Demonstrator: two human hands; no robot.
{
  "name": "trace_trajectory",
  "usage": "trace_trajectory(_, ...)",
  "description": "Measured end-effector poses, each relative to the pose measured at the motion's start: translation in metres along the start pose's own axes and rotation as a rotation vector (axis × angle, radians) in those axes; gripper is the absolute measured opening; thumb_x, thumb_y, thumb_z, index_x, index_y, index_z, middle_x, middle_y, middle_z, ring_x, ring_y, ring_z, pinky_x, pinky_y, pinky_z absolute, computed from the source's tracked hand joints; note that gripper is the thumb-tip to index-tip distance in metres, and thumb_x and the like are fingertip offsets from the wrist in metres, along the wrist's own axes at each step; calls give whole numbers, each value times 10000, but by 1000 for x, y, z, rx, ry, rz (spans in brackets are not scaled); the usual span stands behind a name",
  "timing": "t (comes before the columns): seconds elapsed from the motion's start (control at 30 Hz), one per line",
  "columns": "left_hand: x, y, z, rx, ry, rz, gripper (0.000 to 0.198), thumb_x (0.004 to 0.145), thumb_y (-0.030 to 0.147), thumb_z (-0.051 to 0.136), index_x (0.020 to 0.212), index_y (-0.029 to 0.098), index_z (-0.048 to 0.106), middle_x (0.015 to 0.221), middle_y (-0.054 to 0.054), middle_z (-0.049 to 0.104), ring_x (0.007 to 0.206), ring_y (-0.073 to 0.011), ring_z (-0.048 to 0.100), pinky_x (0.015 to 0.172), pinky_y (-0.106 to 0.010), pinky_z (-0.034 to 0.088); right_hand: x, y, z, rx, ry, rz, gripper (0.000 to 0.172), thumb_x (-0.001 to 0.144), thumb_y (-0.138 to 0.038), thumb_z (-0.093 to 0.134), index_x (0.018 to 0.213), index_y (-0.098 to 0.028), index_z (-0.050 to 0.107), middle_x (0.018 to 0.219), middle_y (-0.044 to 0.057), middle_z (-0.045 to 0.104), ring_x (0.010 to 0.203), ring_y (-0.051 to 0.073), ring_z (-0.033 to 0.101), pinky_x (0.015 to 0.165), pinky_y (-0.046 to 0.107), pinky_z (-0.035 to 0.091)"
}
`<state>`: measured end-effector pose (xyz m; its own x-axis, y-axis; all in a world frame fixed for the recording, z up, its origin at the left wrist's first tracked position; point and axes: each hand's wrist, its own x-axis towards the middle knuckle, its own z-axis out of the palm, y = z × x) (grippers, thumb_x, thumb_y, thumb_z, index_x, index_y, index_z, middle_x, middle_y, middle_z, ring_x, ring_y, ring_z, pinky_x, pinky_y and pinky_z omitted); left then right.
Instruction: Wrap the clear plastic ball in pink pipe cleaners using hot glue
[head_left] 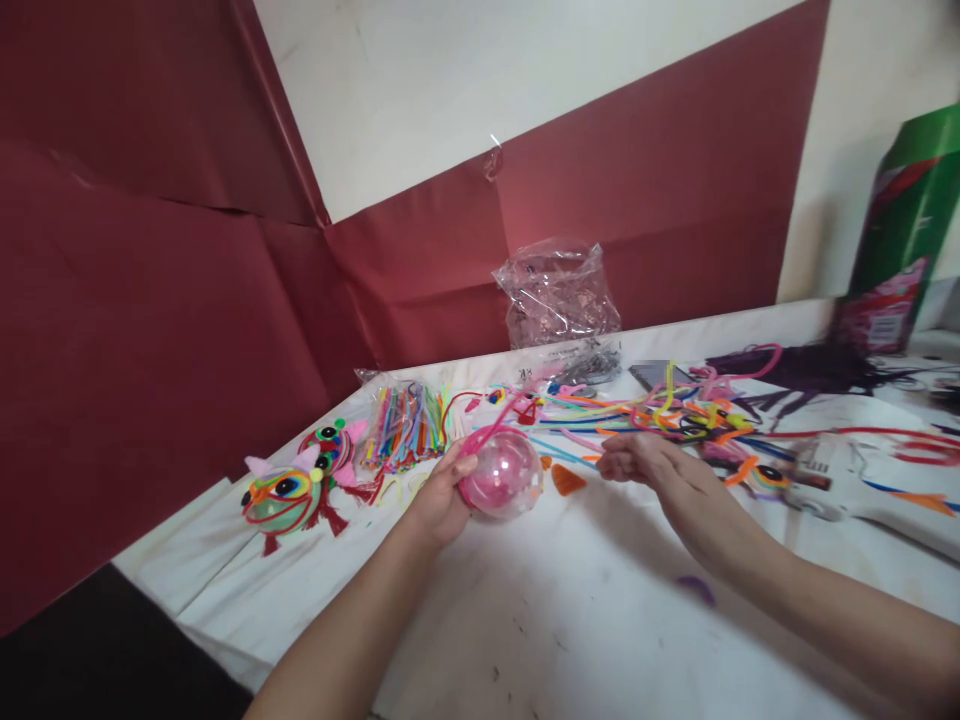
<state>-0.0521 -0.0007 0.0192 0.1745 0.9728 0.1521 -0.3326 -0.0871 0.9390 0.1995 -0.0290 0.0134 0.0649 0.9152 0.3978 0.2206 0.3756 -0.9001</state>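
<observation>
A clear plastic ball (506, 474) with pink inside it is gripped by my left hand (441, 500), thumb and fingers pressed against its left side. A pink pipe cleaner (495, 425) sticks up from the ball near my thumb. To the right, my right hand (646, 462) hovers over the table apart from the ball, its fingers stretched out to the left with nothing seen in them. Between my hands, orange cut pieces (568, 480) lie on the white surface.
Two decorated ball figures with eyes and tassels, one in front (281, 500), stand at left beside a bag of colourful pipe cleaners (405, 425). Loose pipe cleaners (600, 410) spread behind. A white glue gun (832, 480), a green container (896, 230) and a clear bag (562, 300) are also there.
</observation>
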Motion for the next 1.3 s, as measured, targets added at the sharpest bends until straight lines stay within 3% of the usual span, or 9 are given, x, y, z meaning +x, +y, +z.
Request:
trace_trajectory(0.13, -10, -1, 8, 389, 19, 185, 682, 580, 291, 777, 1184, 226, 468, 1138, -66, 603, 1044, -273, 592, 892, -394, 467, -5, 7, 9, -51, -196, -27, 373, 766, -583, 572, 792, -218, 642, 781, 48, 682, 745, 223, 637, 679, 329, 499)
trace_trajectory(0.27, -19, -5, 15, 884, -49, 635, 792, 583, 307, 789, 1264, 228, 393, 1318, -130, 463, 1256, -336, 442, 1044, -500, 354, -13, 36, 25, 84, -378, 31, 371, 755, -541, 611, 935, -217, 636, 767, 25, 668, 659, 193, 626, 579, 301, 476)
trace_trajectory(0.4, -21, -9, 15, 1095, -170, 1017, 840, 645, 304, 748, 1352, 242, 298, 1363, -175, 400, 1306, -354, 385, 1051, -553, 334, -10, 57, 32, 223, -391, 93, 489, 681, -578, 685, 986, -201, 619, 766, 40, 677, 704, 208, 642, 622, 323, 493)
trace_trajectory(0.5, -20, -9, 14, 1145, -215, 1123, 884, 662, 296, 737, 1391, 239, 240, 1371, -198, 393, 1302, -363, 394, 1030, -574, 354, -4, 48, 26, 247, -408, 137, 482, 674, -607, 684, 906, -186, 646, 822, 65, 686, 763, 224, 650, 689, 356, 509)
trace_trajectory(0.63, -19, -8, 12, 1188, -285, 1212, 908, 679, 296, 723, 1417, 250, 195, 1381, -196, 405, 1310, -374, 389, 1023, -609, 344, -2, 23, 15, 264, -306, 251, 484, 684, -633, 651, 864, -184, 670, 784, 52, 680, 704, 194, 629, 625, 324, 503)
trace_trajectory(0.83, -20, -8, 11, 1262, -351, 1235, 916, 706, 303, 716, 1441, 246, 171, 1404, -194, 381, 1335, -366, 355, 1031, -607, 344, -5, 10, 14, 224, -260, 206, 536, 682, -671, 621, 879, -175, 674, 829, 87, 703, 750, 230, 648, 647, 360, 532)
trace_trajectory(0.97, -19, -12, 11, 1234, -356, 1171, 930, 689, 329, 724, 1438, 246, 180, 1399, -186, 388, 1325, -357, 372, 1041, -592, 348, -8, 9, 15, 186, -270, 92, 559, 695, -659, 631, 992, -185, 648, 993, 117, 708, 931, 275, 662, 808, 405, 533)
trace_trajectory(1.1, -17, -19, 12, 1188, -310, 1002, 949, 645, 349, 734, 1422, 227, 203, 1361, -183, 431, 1284, -356, 420, 1031, -563, 374, -8, 9, 12, 118, -260, 16, 507, 741, -612, 618, 1021, -189, 633, 1059, 126, 700, 999, 274, 643, 903, 427, 495)
trace_trajectory(1.3, -19, -19, 17, 1214, -138, 559, 954, 556, 285, 775, 1381, 202, 302, 1374, -159, 447, 1275, -353, 429, 1062, -532, 355, -12, 7, 10, -187, -324, -122, 248, 809, -448, 558, 809, -223, 663, 823, 54, 722, 782, 225, 642, 727, 354, 507)
